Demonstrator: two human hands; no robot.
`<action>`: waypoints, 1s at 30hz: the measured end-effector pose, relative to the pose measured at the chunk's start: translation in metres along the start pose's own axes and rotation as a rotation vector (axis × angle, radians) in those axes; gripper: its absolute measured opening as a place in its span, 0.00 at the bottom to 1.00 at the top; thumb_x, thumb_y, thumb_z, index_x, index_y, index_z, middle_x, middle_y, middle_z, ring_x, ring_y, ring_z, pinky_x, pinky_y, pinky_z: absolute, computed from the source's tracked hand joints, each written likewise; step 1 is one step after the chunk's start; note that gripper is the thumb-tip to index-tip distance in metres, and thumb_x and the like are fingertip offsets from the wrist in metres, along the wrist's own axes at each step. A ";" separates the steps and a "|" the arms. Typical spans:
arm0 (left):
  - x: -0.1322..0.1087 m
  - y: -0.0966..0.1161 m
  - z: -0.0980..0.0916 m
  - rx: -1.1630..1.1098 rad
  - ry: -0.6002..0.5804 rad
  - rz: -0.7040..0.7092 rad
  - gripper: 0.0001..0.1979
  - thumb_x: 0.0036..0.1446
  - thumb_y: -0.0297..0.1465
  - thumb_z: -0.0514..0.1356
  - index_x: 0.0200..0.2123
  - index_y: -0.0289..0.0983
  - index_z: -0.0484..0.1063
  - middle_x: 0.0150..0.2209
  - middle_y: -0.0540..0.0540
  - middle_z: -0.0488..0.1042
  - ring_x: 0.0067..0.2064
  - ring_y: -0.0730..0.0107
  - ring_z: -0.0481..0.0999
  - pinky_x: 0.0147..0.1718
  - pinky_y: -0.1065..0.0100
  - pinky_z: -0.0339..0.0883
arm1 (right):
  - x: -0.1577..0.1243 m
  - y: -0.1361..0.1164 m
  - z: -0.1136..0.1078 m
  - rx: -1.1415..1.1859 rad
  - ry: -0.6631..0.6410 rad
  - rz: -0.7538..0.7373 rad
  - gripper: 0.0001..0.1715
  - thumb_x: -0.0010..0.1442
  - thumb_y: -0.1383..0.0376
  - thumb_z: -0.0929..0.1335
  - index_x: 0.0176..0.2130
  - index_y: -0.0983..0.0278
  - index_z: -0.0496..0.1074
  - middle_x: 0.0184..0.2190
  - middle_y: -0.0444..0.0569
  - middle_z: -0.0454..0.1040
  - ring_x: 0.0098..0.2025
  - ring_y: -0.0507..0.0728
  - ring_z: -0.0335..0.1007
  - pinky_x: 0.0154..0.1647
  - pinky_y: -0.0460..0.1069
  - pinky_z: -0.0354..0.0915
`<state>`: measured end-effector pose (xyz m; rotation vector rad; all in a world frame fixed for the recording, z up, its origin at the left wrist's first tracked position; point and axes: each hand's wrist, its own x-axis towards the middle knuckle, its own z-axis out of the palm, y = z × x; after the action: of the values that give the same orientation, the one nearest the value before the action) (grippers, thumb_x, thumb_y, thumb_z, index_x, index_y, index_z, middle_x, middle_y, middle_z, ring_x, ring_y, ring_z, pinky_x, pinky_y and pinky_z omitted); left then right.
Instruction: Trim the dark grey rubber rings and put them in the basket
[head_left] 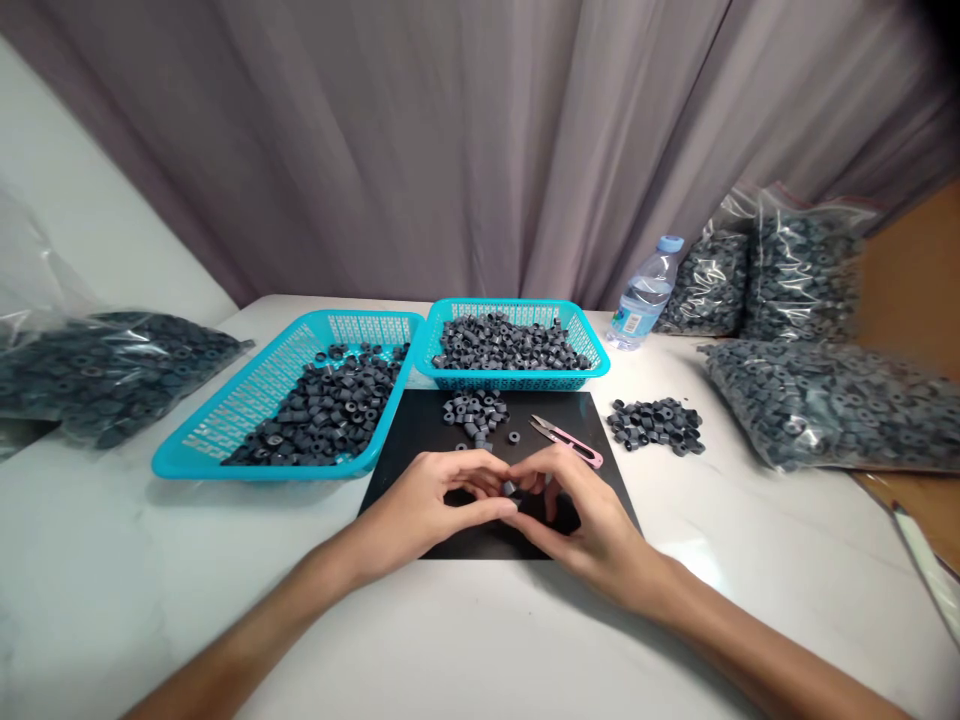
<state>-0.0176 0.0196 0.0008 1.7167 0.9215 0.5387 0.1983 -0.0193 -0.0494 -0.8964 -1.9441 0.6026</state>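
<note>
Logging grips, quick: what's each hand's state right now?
Left hand: closed, holding a small gray cylinder.
Right hand: at that same cylinder; its own grip can't be told.

On our worktop (360,640) we have a mat (420,430) in the middle; our left hand (431,495) and right hand (592,510) meet above its near part, a ring (509,488) at the fingertips. Beyond them on the mat lies a pile of rings (472,412), with snips (574,446) to its right. One basket (262,472) of rings stands left of the mat, another basket (510,375) behind it. To our right lie a loose heap (656,425) and a bag (832,400), with a bottle (643,300) behind the heap. Another bag (127,375) lies far left.
</note>
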 end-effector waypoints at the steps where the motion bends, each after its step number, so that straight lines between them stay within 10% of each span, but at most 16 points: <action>1: -0.001 0.001 -0.001 -0.001 0.005 0.003 0.13 0.58 0.37 0.68 0.45 0.39 0.80 0.41 0.48 0.82 0.44 0.64 0.80 0.49 0.65 0.73 | 0.001 0.000 -0.001 -0.011 0.005 0.010 0.18 0.65 0.68 0.71 0.52 0.58 0.66 0.41 0.50 0.71 0.41 0.57 0.69 0.33 0.49 0.69; 15: -0.002 0.003 -0.012 0.159 0.008 0.011 0.13 0.59 0.39 0.68 0.45 0.41 0.81 0.42 0.49 0.84 0.45 0.64 0.82 0.49 0.67 0.73 | 0.006 0.008 0.005 -0.455 -0.133 0.068 0.22 0.72 0.66 0.62 0.63 0.63 0.67 0.66 0.61 0.63 0.65 0.70 0.59 0.65 0.71 0.61; 20: -0.007 0.017 -0.024 0.307 0.074 0.030 0.13 0.59 0.42 0.67 0.45 0.44 0.82 0.42 0.51 0.84 0.43 0.64 0.82 0.48 0.68 0.73 | 0.004 0.010 0.006 -0.352 -0.070 0.091 0.22 0.71 0.65 0.64 0.62 0.62 0.66 0.62 0.60 0.69 0.62 0.68 0.64 0.63 0.69 0.65; 26: -0.024 0.024 -0.075 0.775 0.579 0.068 0.15 0.63 0.45 0.62 0.48 0.45 0.78 0.46 0.47 0.82 0.45 0.55 0.79 0.48 0.60 0.69 | 0.005 0.007 0.003 -0.078 0.038 0.142 0.10 0.69 0.62 0.67 0.50 0.59 0.72 0.46 0.53 0.77 0.47 0.61 0.74 0.50 0.58 0.72; 30: -0.027 0.010 -0.097 1.137 0.561 0.061 0.17 0.69 0.38 0.53 0.55 0.40 0.73 0.54 0.38 0.77 0.56 0.42 0.73 0.56 0.47 0.61 | 0.008 0.007 0.002 0.121 0.069 0.284 0.10 0.68 0.58 0.69 0.42 0.62 0.73 0.36 0.49 0.76 0.34 0.56 0.73 0.36 0.51 0.72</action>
<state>-0.1019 0.0545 0.0449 2.6611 1.7978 0.5909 0.1962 -0.0084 -0.0515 -1.1104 -1.7125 0.8332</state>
